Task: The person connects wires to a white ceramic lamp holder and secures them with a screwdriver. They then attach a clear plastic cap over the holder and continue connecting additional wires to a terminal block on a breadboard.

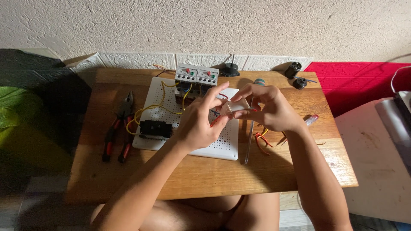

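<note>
Both hands [233,112] pinch small white piece [238,105] above perforated board [222,147].

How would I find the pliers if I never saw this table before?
Look at the wooden table, then its left side beside the white pegboard. The pliers lie there alone, dark metal jaws pointing toward the wall, with red-and-black handles.

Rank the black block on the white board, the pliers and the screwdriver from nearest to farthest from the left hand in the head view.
From the left hand:
1. Black block, just to its left on the white board.
2. Screwdriver, to its right, on the table.
3. Pliers, far left on the table.
</note>
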